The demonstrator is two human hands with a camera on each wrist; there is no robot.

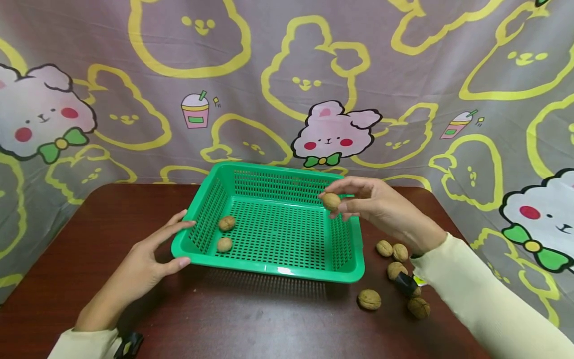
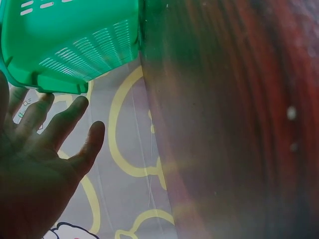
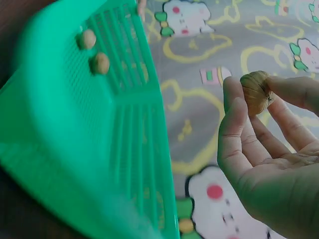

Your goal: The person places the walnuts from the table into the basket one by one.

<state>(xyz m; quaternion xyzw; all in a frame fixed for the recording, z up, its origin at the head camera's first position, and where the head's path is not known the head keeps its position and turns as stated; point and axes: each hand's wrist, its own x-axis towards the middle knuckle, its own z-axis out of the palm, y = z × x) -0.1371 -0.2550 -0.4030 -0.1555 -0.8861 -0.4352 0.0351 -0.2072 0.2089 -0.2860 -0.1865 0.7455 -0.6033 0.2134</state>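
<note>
My right hand (image 1: pixel 374 202) pinches a walnut (image 1: pixel 331 202) between thumb and fingertips, above the right end of a green plastic basket (image 1: pixel 273 269). In the right wrist view the same walnut (image 3: pixel 257 92) shows its ridged shell at the fingertips. Two more walnuts, one darker (image 1: pixel 226 223) and one paler (image 1: pixel 224 244), lie inside the basket at its left side. At the basket's front left corner, my left hand (image 1: pixel 145 264) has its fingers spread and fairly straight. Its fingertips touch the left rim, and the thumb lies by the front edge.
Right of the basket several loose walnuts (image 1: pixel 369 299) lie on the dark red wooden table (image 1: pixel 251 319). A black object (image 1: pixel 405 285) overlaps some of them near the right sleeve (image 1: pixel 453 279). Behind the table hangs a patterned cloth (image 1: pixel 251 94).
</note>
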